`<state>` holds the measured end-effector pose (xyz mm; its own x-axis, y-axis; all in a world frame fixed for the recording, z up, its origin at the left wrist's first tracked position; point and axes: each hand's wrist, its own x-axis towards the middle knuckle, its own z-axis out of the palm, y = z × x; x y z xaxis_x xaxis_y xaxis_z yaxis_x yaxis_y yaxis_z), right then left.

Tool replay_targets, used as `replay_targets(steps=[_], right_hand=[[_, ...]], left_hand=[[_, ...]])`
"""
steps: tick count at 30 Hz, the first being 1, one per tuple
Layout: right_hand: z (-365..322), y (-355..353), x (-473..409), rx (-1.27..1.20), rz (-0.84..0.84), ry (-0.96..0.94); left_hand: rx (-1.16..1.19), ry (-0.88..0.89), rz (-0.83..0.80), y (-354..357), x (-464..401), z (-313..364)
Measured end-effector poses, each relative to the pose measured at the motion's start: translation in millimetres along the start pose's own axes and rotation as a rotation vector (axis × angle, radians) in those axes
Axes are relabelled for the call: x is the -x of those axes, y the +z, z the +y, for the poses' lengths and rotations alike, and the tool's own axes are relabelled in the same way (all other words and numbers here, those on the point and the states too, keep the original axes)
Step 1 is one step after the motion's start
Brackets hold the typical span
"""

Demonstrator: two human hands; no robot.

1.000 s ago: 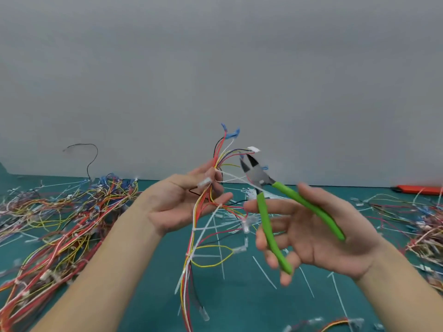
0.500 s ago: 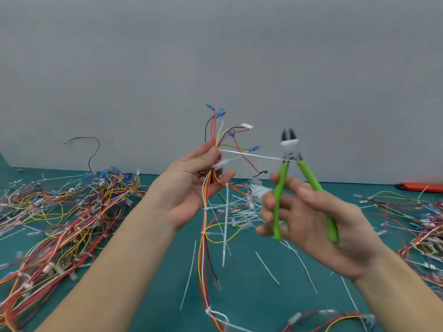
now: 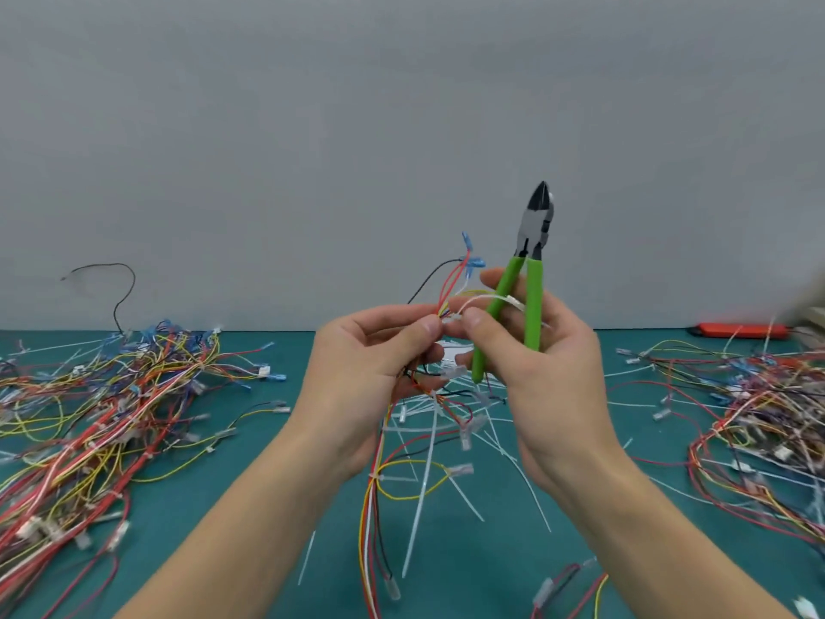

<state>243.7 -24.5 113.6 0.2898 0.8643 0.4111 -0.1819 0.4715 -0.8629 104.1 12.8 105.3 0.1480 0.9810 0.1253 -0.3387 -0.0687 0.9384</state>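
Note:
My left hand grips a bundle of coloured wires above the teal table; the wires hang down from it and short ends with blue terminals stick up. My right hand holds green-handled cutters upright with the jaws closed and pointing up. Its thumb and forefinger also pinch a white cable tie at the bundle, right beside my left thumb. Both hands meet at that spot.
A large heap of coloured wire harnesses covers the table's left side, another heap lies at the right. Loose white cable ties are scattered under my hands. An orange tool lies at the back right by the grey wall.
My right hand has swung the cutters upright with jaws closed and moved in to the bundle, where its fingers now pinch the cable tie. The left hand has closed round the wires.

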Motion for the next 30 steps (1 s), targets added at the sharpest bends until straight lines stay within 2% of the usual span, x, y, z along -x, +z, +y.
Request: replay_targets(steps=[16,24,30], right_hand=[[7,-2,3,0.370,-0.129,-0.218],[7,-3,4,0.416,-0.146,-0.238],[6,-4,5,0.449,-0.152,-0.292]], left_hand=[[-0.283,0.053,-0.049,2,6,3],[-0.227,-0.019,-0.046,3,7,4],[-0.113,-0.136,-0.059,3,6,2]])
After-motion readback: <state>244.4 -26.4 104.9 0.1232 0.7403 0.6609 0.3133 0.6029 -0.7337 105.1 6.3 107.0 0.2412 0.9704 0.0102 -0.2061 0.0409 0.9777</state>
